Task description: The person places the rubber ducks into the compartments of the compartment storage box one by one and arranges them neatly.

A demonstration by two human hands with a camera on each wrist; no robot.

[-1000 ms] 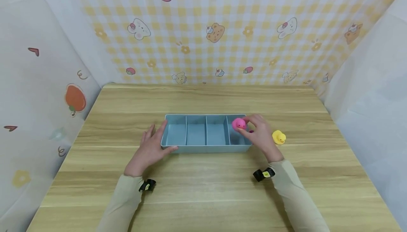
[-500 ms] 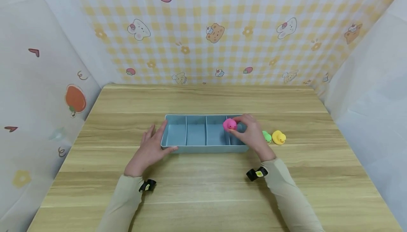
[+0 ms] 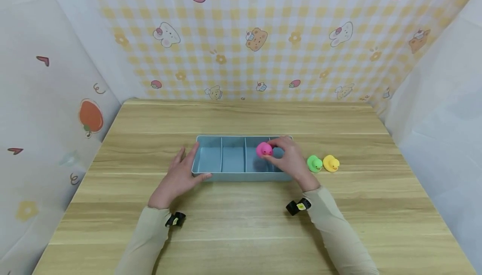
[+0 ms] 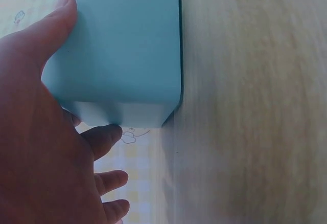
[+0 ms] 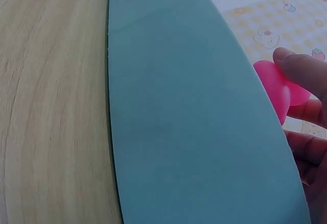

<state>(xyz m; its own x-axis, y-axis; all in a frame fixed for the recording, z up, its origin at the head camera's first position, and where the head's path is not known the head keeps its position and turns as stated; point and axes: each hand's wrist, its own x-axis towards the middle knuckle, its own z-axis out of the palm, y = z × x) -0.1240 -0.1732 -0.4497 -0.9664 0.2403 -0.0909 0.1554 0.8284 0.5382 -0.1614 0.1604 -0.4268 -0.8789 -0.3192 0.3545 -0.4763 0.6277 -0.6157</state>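
A pink rubber duck (image 3: 264, 150) is pinched between the thumb and fingers of my right hand (image 3: 291, 160). It is held over the second compartment from the right of a blue divided box (image 3: 241, 177). In the right wrist view, the box's front wall (image 5: 189, 111) hides part of the pink duck (image 5: 276, 88). My left hand (image 3: 180, 183) rests against the box's left end, fingers spread, thumb along the front wall. The left wrist view shows the thumb (image 4: 56, 22) on that wall and the other fingers near the end.
A green rubber duck (image 3: 314, 163) and a yellow rubber duck (image 3: 331, 163) sit side by side on the wooden table (image 3: 241, 224), right of the box. A yellow checked cloth (image 3: 241, 57) hangs behind the table, with white sheets at both sides.
My right hand has carried the pink duck left, from the rightmost compartment to over its neighbour. The green duck, hidden by the hand before, is now in view. My left hand stays put.
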